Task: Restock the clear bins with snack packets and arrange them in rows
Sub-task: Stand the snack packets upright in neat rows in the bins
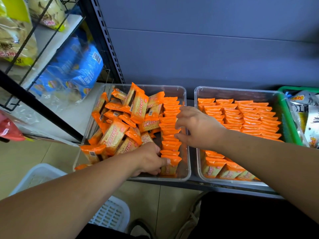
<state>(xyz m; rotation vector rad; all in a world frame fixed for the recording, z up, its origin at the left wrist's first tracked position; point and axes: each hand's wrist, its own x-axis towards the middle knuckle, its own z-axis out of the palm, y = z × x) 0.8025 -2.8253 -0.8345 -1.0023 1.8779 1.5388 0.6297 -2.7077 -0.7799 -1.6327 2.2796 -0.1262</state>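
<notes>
Two clear bins stand side by side on a dark shelf. The left bin (187,128) holds a loose heap of orange cracker packets (124,116) on its left side and one upright row of packets (170,121) along its right wall. My left hand (150,159) grips the nearest packet (170,167) at the front end of that row. My right hand (195,126) rests with spread fingers against the right side of the row, touching the packets' edges. The right bin (196,94) is filled with neat rows of orange packets (245,118).
A green basket (290,125) with silver snack bags stands right of the bins. To the left, a black wire rack (43,49) carries blue and yellow bags. A white slatted crate (110,214) sits on the tiled floor below my left arm.
</notes>
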